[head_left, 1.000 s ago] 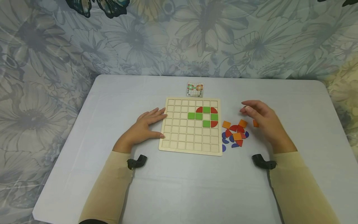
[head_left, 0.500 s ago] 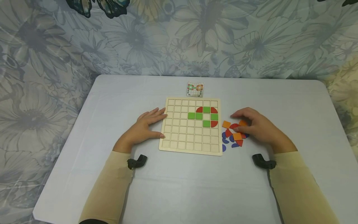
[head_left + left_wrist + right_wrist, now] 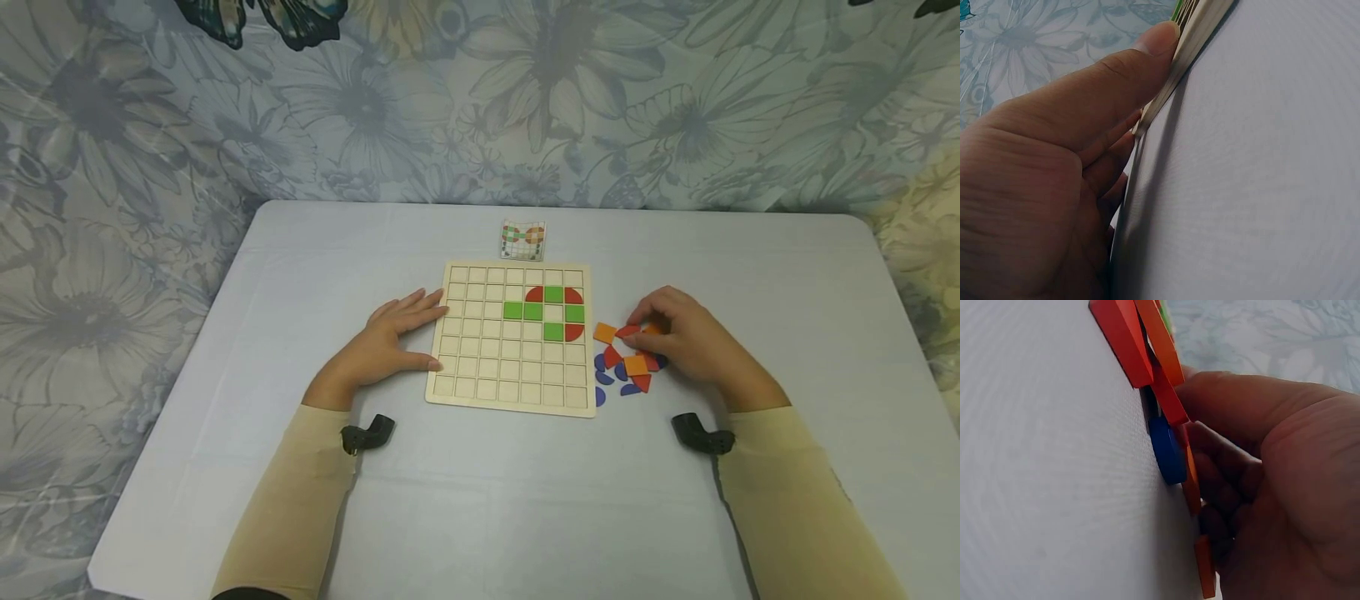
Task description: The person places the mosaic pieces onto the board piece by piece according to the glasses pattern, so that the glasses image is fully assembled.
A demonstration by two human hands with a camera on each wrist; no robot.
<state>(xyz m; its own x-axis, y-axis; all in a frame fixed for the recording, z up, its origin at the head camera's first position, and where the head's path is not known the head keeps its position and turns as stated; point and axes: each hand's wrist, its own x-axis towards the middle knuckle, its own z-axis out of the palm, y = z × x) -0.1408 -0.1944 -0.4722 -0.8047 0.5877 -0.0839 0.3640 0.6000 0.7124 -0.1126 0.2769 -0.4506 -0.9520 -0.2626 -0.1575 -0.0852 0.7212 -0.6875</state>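
Grid board [image 3: 487,350], left fingers [image 3: 423,317] spread, right fingers [image 3: 655,300] pinching red piece [image 3: 626,332], card [image 3: 522,240] details illegible

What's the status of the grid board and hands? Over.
Left hand at left edge of grid board. Right hand appears to pinch a red piece. Grid board partly filled, green and red. Possible snag: loose pieces, some overlapping.

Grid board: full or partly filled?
Partly filled: green squares and red quarter-circles sit in the grid board; most cells are bare.
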